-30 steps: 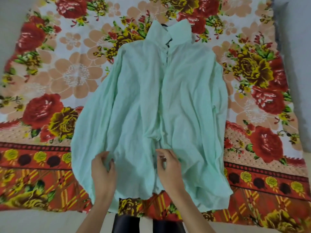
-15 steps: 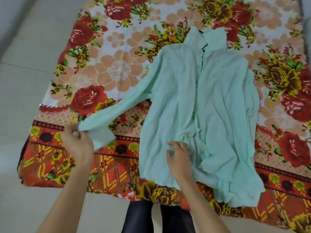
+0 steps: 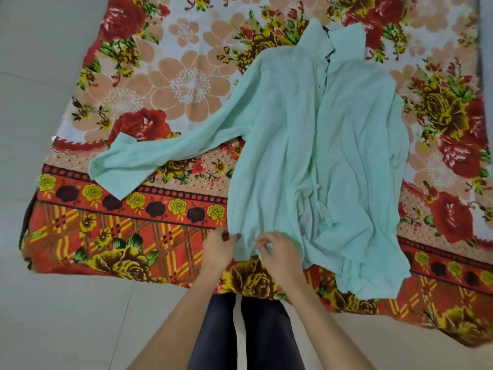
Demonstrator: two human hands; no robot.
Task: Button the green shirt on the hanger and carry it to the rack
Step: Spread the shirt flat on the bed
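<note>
The pale green shirt [image 3: 314,134] lies front up on a floral blanket, collar at the far end with a dark bit of hanger [image 3: 330,53] showing inside the neck. Its left sleeve [image 3: 160,153] is spread out flat to the left; the right sleeve lies folded along the body. My left hand [image 3: 218,249] pinches the near left corner of the hem. My right hand [image 3: 277,252] pinches the hem just beside it, fingers curled on the cloth. The front placket is bunched near the bottom.
The red, orange and yellow floral blanket [image 3: 138,236] covers the floor under the shirt. Pale floor tiles [image 3: 40,316] lie to the left and near me. My dark-trousered legs [image 3: 240,332] stand at the blanket's near edge.
My left hand has let go of the left sleeve, which now lies spread out, and has come back to the hem. My right hand shifted left along the hem.
</note>
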